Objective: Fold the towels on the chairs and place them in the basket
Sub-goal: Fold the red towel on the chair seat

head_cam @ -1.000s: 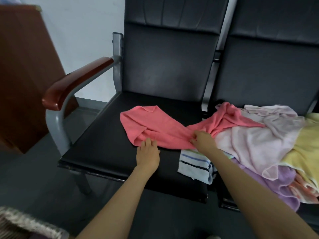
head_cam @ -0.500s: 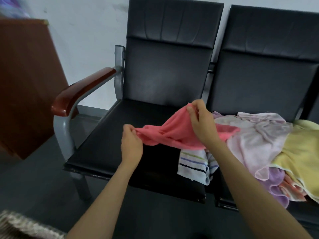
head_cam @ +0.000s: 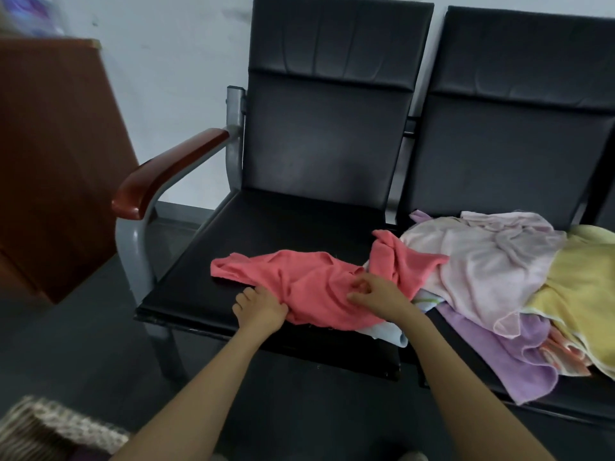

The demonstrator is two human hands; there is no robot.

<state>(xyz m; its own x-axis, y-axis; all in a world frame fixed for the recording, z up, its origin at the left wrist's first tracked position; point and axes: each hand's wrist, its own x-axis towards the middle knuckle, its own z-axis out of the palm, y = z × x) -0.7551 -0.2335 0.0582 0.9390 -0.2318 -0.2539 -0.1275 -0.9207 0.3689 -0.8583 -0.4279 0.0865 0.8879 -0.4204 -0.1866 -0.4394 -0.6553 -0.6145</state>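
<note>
Coral towel [head_cam: 309,287] is seen crumpled on the black seat [head_cam: 266,227] of the left chair, with its long axis running left to right. Its left end is spread loose on the seat and its right end is draped up onto the pile on the neighbouring chair, touching the pale pink towel [head_cam: 482,261]. The near hem is held at two spots. The left hand [head_cam: 261,309] is closed on the hem at the near left, by the seat's front edge. The right hand [head_cam: 376,294] is pinched into the cloth near the middle, fingers bunched. Both grips are judged to be on the coral towel, with nothing else held. Most of the cloth lies beyond the grips, toward the backrest. The loose left corner sits out past the left hand, which is nearer to it. The right tail sits past the right hand, which is nearer to that. The step is judged as spreading flat, with no fold made yet. The tail would likely need to be drawn off the pile first so the long axis lies flat on the seat. A pale blue towel [head_cam: 387,333] is trapped under the near edge and could be dragged along. The yellow towel [head_cam: 582,294] and lilac towel [head_cam: 499,354] are left unfolded. Only a corner of the basket [head_cam: 50,427] is seen, on the floor at lower left, well apart on the left hand's side. Its contents cannot be told.
</note>
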